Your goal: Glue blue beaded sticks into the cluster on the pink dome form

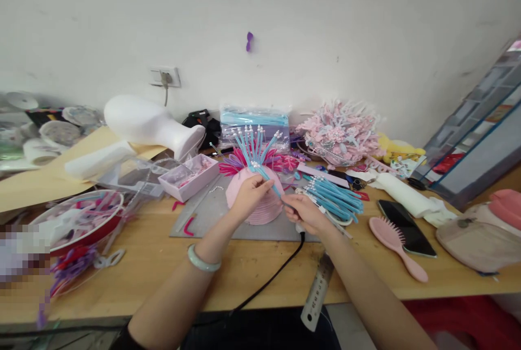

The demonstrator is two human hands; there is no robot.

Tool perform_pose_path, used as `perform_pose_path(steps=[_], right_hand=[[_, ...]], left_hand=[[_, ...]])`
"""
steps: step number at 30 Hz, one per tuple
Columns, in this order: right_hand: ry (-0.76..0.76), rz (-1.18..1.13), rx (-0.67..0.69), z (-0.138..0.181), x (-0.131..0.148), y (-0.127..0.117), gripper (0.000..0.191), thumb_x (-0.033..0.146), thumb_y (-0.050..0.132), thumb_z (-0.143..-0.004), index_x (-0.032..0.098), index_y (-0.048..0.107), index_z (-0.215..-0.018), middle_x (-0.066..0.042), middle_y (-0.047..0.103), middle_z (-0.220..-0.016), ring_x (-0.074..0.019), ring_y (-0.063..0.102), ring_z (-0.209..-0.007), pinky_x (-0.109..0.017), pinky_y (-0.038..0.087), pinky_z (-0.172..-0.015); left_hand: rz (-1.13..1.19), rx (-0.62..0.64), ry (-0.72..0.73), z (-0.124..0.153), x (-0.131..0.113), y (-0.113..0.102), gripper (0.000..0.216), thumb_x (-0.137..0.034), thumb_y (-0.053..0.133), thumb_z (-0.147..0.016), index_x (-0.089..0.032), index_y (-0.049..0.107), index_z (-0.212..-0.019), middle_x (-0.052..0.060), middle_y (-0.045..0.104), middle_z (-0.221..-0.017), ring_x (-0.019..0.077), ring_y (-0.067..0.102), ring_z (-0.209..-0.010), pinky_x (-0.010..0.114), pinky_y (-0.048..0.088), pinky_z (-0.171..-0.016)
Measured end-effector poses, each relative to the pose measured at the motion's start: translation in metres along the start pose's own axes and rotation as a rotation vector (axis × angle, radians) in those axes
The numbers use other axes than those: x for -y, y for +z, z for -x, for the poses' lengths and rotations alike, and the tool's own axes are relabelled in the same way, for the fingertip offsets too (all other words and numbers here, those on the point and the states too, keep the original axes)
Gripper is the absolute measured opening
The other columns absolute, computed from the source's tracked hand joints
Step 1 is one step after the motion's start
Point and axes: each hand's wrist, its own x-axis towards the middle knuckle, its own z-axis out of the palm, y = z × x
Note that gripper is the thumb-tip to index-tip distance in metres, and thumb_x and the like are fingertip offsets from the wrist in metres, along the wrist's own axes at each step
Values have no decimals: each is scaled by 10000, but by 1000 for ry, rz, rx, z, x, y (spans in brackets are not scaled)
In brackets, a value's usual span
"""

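A light-blue pipe cleaner (pixel 275 190) stretches between my two hands. My left hand (pixel 250 193) pinches its upper part, resting against a pink ribbed dome (pixel 264 213). My right hand (pixel 303 212) grips the lower end, just right of the dome. Above my left hand, several blue pipe cleaners (pixel 253 146) tipped with white beads fan upward, with a white bead cluster at their base. Behind them spread magenta pipe cleaners (pixel 233 163). To the right of my right hand lies a bundle of blue pipe cleaners (pixel 336 198). The dome stands on a grey mat (pixel 215 225).
A lilac box (pixel 189 179), a white foam head (pixel 142 122) and a red-rimmed basin (pixel 116 214) are at left. A metal ruler (pixel 316 296) juts over the front edge near a black cable (pixel 272 279). A pink hairbrush (pixel 393 241) and dark tablet (pixel 407 228) lie right.
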Motion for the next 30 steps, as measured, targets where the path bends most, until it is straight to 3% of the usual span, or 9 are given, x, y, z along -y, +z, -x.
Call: perform_pose_path(steps=[4,9,13,16,19,25,30], right_hand=[[-22,19,-16,0,1,0,369,475,675,-606,115,617,-668,105,317,-410,-13,212,-358,-195,96,-389],[-33,70,-31,0,-1,2,359,472,672,-601,119,611,-621,98,320,-399,-22,220,-358,-211,109,-395],[-40,98,-23,0,-2,1,349,462,659,-624,115,627,-634,98,314,-400,-23,219,-358,-216,109,-400],[-28,81,-2,0,-1,-1,337,454,661,-623,119,623,-627,100,301,-395,-21,210,-355,-215,102,-398],[-21,72,-1,0,0,0,347,463,659,-614,118,621,-623,104,287,-389,-18,195,-351,-212,95,-396],[-15,111,-41,1,1,1,366,486,665,-587,130,580,-574,116,253,-383,-13,165,-352,-209,73,-397],[-1,152,-5,0,0,1,370,490,663,-587,138,552,-563,119,243,-388,-13,155,-355,-209,66,-396]], left_hand=[[80,46,-33,1,-1,0,321,-427,498,-734,-177,445,-540,-76,349,-375,65,313,-373,209,242,-407],[216,13,-32,1,-3,0,317,-449,459,-770,-161,588,-737,-71,406,-376,64,344,-348,203,223,-390],[335,-18,-12,0,-4,-2,321,-462,489,-753,-161,600,-747,-26,590,-626,31,359,-360,204,203,-377],[431,47,5,0,-4,-4,323,-473,506,-739,-166,591,-795,-7,621,-757,20,369,-363,203,197,-368],[490,81,2,-1,-4,-6,332,-483,502,-738,-165,571,-806,-11,606,-741,20,363,-371,198,200,-370],[484,-15,-18,-2,-3,-2,309,-463,539,-717,-157,519,-674,-54,483,-575,26,339,-390,186,212,-383],[496,5,-71,-2,-3,-1,310,-427,548,-715,-157,461,-590,-74,383,-478,27,291,-371,182,193,-377]])
